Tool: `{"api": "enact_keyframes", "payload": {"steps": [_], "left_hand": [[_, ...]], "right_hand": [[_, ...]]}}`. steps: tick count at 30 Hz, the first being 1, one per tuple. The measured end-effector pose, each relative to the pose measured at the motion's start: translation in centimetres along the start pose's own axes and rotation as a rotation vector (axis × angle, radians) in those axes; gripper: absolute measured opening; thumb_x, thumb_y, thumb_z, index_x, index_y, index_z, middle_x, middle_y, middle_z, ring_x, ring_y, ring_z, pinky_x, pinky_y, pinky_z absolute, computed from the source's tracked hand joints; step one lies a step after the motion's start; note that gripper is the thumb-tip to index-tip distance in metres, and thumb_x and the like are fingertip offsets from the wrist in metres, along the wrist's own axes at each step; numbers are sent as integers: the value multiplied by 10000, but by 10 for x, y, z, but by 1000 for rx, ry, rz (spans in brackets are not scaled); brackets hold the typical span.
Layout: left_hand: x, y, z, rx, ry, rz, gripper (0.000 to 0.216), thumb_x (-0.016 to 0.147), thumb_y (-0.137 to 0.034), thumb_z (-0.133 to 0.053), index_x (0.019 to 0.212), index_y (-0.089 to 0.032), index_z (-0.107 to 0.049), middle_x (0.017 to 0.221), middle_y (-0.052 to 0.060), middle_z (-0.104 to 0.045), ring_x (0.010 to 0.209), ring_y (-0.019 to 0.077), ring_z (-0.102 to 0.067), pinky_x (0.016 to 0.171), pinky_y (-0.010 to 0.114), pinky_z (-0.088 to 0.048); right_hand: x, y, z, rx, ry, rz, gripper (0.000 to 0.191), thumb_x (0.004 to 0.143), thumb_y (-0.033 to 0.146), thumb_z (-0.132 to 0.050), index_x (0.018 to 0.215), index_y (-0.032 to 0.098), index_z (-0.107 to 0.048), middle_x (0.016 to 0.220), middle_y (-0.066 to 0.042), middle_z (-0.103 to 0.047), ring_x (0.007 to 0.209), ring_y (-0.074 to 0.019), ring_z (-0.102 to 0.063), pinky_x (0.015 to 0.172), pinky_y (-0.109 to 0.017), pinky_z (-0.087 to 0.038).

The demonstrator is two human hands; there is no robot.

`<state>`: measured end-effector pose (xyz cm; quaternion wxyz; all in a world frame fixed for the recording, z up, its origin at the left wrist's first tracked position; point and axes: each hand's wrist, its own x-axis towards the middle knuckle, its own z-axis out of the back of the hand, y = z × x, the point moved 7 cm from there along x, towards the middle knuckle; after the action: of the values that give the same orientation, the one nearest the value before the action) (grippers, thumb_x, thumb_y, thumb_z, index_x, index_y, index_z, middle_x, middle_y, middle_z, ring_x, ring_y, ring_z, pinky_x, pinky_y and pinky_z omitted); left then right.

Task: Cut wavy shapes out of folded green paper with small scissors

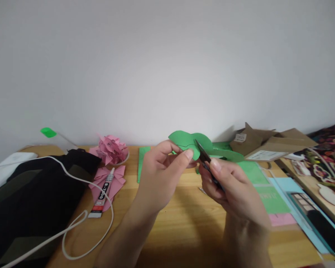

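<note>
Pinched between the thumb and fingers of my left hand (166, 169) is a piece of green paper (181, 137) with curved, partly cut edges and a dark wavy line on it. My right hand (231, 182) grips a pair of black scissors (203, 153), whose blades lie against the paper near its middle. A curved strip of the green paper extends to the right, behind the scissors. My fingers hide most of the scissors' handles. Both hands are raised above the wooden table (181, 223).
To the left are a pink paper flower (111, 149), a glue tube (102, 195) on pink paper, a white cable (111, 216) and dark cloth (39, 197). On the right lie a torn cardboard box (276, 143), green sheets (272, 199) and a palette-like case (298, 203).
</note>
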<state>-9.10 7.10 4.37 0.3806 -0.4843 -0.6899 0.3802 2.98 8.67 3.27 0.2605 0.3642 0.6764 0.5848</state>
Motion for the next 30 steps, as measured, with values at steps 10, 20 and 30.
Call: {"api": "enact_keyframes", "payload": {"steps": [10,20,30], "left_hand": [[-2,-5,0,-4,23,-53,95,804,-187,-681,714,-166,-662,695,-17,-678,681,102,-671,691,225,-593],[-2,-7,0,-25,63,-32,81,797,-167,-677,717,-159,-671,700,-11,-684,670,102,-671,692,238,-603],[-1,-10,1,43,98,-16,117,766,-161,-669,654,-155,-633,630,-12,-635,623,109,-645,640,229,-568]], "right_hand": [[-2,2,3,-17,13,31,423,966,433,-495,626,184,-455,469,84,-299,403,-53,-164,381,-234,-136],[-3,7,2,-96,27,52,442,963,432,-504,601,184,-443,472,75,-313,416,-56,-206,374,-224,-154],[-7,6,8,-173,37,5,491,944,498,-501,575,185,-416,452,73,-308,409,-50,-193,361,-222,-133]]}}
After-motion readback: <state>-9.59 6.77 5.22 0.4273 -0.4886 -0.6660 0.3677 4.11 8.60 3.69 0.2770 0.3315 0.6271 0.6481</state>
